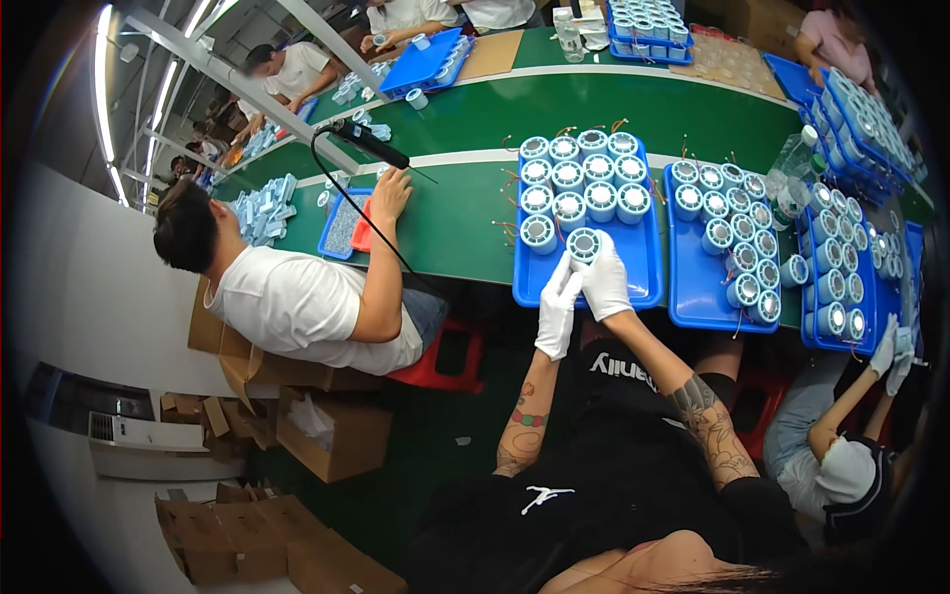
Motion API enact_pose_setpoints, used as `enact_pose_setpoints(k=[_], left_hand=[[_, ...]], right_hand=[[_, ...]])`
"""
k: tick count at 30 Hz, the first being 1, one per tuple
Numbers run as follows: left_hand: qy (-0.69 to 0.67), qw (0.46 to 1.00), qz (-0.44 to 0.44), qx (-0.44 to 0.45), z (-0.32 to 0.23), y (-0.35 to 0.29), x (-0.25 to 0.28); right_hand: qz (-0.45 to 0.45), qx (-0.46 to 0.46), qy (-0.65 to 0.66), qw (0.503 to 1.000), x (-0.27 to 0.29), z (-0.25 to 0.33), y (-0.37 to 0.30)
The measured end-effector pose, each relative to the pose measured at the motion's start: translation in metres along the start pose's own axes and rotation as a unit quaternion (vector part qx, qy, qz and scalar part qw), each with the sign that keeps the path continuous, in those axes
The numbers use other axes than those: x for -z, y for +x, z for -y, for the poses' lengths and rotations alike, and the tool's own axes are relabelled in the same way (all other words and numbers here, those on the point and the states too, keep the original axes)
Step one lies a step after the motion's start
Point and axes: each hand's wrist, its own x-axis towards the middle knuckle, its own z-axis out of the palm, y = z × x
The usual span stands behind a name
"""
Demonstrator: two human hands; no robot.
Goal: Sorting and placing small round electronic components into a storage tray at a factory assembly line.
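Both my hands wear white gloves and meet over the near part of a blue tray. Between them is a light-blue cylindrical part, its round face with a silver centre and slotted ring turned up. My right hand is closed around its right side. From the lower left, my left hand has its fingers pressed together against the part's near edge; its fingertips are partly hidden. Beyond my hands, several matching cylinders stand in rows in the same tray, thin reddish wires sticking out at their sides.
To the right, a second blue tray and a third tray hold more cylinders. Clear plastic bottles stand behind. A seated co-worker at left is beside a hanging electric screwdriver. Another gloved person works at right.
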Motion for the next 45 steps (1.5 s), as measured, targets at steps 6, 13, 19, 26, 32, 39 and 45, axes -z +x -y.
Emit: enact_pose_setpoints(k=[6, 13, 19, 26, 32, 39, 45], left_hand=[[0.024, 1.000, 0.006, 0.017, -0.018, 0.014, -0.004], [0.019, 1.000, 0.002, 0.006, -0.003, 0.021, -0.003], [-0.029, 0.999, 0.013, 0.024, -0.004, 0.023, -0.005], [-0.107, 0.994, -0.010, 0.027, 0.002, 0.016, -0.010], [-0.140, 0.989, -0.019, 0.036, -0.001, 0.007, -0.015], [-0.120, 0.991, -0.043, -0.028, -0.010, -0.020, -0.030], [-0.032, 0.994, 0.100, 0.015, -0.028, -0.046, -0.085]], right_hand=[[0.069, -0.001, -0.053, 0.996, -0.006, -0.002, 0.010], [0.117, -0.013, -0.093, 0.989, -0.009, -0.006, 0.031], [0.092, 0.036, -0.071, 0.993, -0.009, -0.014, 0.030], [0.139, -0.070, 0.082, 0.984, 0.077, -0.006, 0.014], [-0.126, 0.012, -0.340, 0.932, 0.168, -0.077, 0.062], [-0.063, 0.052, -0.417, 0.905, 0.169, -0.111, 0.064], [-0.063, 0.299, -0.252, 0.918, 0.204, -0.069, 0.051]])
